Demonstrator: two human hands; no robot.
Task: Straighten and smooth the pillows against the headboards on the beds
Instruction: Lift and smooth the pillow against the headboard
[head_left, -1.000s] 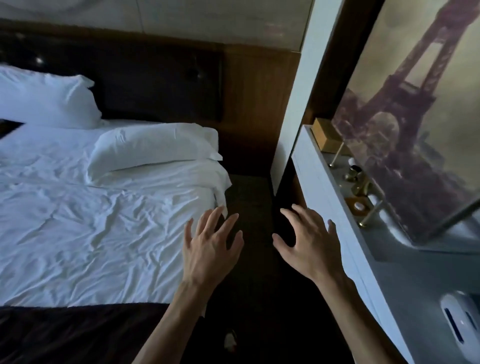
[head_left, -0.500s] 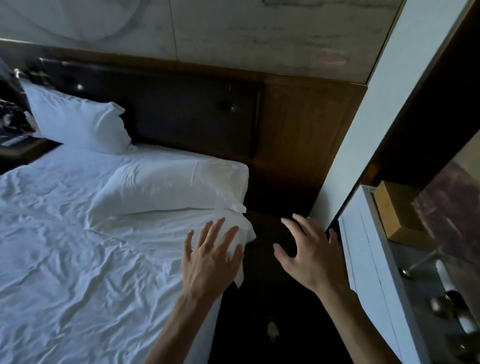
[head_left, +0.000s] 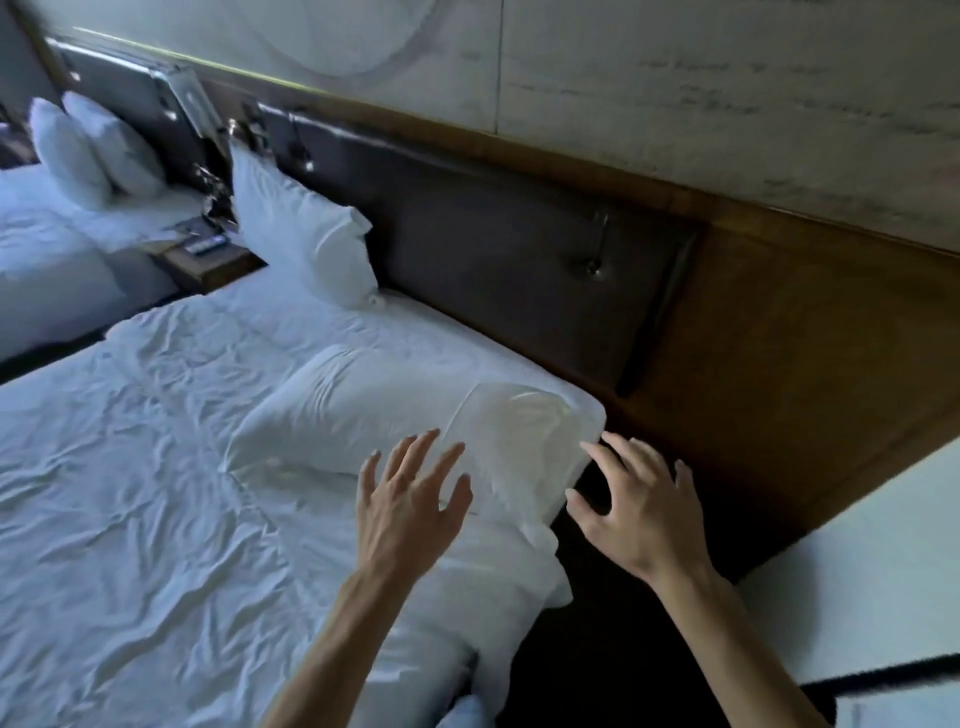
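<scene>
Both the left hand (head_left: 410, 512) and right hand (head_left: 636, 512), fingers spread and gripping nothing, flank the flat-lying, rumpled white pillow (head_left: 415, 415), seemingly to lift it against the dark padded headboard (head_left: 498, 249).

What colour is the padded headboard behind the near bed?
Dark brown, almost black, set in a lighter wooden surround; the headboard shows in the head view, the only one.

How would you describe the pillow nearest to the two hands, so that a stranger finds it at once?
Start at the dark padded headboard of the near bed. In front of its right end, by the bed's corner, a white pillow lies flat on the sheet, between the left hand and right hand. Its neighbour stands upright against the headboard.
</scene>
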